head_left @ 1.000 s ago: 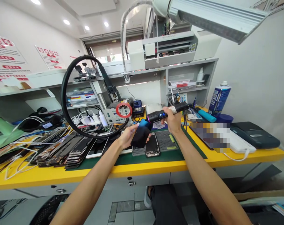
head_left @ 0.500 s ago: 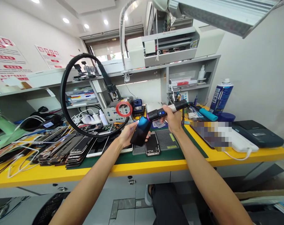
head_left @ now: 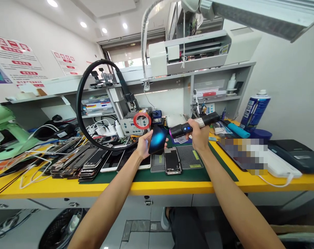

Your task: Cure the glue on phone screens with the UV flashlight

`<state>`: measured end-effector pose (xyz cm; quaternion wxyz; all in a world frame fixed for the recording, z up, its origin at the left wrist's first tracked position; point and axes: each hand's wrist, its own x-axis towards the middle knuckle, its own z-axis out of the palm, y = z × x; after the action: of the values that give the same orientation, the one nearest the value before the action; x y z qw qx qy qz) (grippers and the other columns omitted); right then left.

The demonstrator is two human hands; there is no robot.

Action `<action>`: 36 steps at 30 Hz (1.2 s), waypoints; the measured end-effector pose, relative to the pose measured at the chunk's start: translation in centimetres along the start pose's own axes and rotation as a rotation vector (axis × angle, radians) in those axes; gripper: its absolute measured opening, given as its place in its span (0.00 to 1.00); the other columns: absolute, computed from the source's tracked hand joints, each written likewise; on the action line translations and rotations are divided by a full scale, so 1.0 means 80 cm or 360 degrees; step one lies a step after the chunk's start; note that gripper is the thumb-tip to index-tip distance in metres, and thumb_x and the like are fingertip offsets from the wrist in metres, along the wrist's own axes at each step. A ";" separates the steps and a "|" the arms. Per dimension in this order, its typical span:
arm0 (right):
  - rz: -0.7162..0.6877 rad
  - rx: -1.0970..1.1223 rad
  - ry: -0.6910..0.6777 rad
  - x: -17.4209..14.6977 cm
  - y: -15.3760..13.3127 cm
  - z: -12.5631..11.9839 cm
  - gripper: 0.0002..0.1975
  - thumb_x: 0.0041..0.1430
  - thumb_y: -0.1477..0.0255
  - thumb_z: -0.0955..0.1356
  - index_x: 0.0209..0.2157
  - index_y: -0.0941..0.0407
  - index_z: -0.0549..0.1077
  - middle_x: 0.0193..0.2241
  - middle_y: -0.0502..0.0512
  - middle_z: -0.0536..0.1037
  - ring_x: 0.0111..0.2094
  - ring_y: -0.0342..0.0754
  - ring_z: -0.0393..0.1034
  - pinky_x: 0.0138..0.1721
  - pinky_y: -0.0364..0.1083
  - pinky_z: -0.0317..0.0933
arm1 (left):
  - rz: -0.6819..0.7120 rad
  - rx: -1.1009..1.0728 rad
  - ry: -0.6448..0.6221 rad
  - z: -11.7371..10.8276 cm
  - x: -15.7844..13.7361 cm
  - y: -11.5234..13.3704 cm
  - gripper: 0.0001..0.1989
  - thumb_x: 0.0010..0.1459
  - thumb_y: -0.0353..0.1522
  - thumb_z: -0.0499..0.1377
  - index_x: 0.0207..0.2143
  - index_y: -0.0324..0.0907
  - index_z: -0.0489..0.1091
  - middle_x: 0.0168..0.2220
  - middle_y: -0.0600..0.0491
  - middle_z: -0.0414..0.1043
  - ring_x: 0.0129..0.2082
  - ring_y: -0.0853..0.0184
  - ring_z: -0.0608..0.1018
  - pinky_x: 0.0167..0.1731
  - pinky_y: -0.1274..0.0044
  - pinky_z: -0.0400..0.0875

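A: What lies nearest the viewer?
B: Two bare forearms rise from the lower edge over the yellow bench edge (head_left: 172, 188). At centre, a bare phone frame (head_left: 172, 160) rests on a grey mat (head_left: 188, 157).

A: And the hands?
B: The left hand (head_left: 143, 143) pinches a dark phone (head_left: 157, 139) by its edge, held tilted above the mat, its face glowing blue. The right hand (head_left: 199, 133) is closed around a black torch-like tool (head_left: 191, 125), whose tip points at the phone; contact is unclear.

A: Farther back?
B: Stacked phones (head_left: 76, 162) at left, a black ring arm (head_left: 94, 103), and a blue spray can (head_left: 255, 109) at right.
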<state>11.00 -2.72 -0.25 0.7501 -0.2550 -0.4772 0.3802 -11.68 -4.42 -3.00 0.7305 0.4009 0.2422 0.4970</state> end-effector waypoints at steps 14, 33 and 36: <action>-0.1063 -0.1038 -0.0416 -0.067 -0.007 0.021 0.08 0.56 0.64 0.71 0.35 0.52 0.75 0.32 0.53 0.79 0.32 0.48 0.76 0.34 0.46 0.73 | 0.0173 -0.0139 0.0266 0.014 -0.001 -0.002 0.18 0.65 0.41 0.55 0.46 0.36 0.76 0.39 0.45 0.81 0.39 0.55 0.82 0.45 0.66 0.75; -0.1038 -0.0991 -0.0134 -0.060 0.003 0.024 0.12 0.59 0.61 0.70 0.39 0.54 0.74 0.35 0.57 0.77 0.37 0.51 0.75 0.40 0.51 0.72 | 0.0092 -0.0148 0.0209 0.011 0.000 -0.005 0.19 0.65 0.40 0.55 0.49 0.37 0.75 0.38 0.46 0.81 0.38 0.55 0.83 0.43 0.66 0.76; -0.1049 -0.0983 -0.0052 -0.057 0.002 0.027 0.12 0.59 0.60 0.70 0.37 0.54 0.73 0.33 0.58 0.77 0.36 0.53 0.75 0.41 0.53 0.72 | 0.0050 -0.0148 0.0181 0.012 0.000 -0.006 0.21 0.65 0.42 0.53 0.50 0.37 0.75 0.38 0.45 0.81 0.37 0.54 0.83 0.43 0.64 0.76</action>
<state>7.87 -6.28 -1.83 0.7123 -0.2952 -0.6358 -0.0351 -10.71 -4.80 -2.84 0.7254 0.3414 0.2537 0.5412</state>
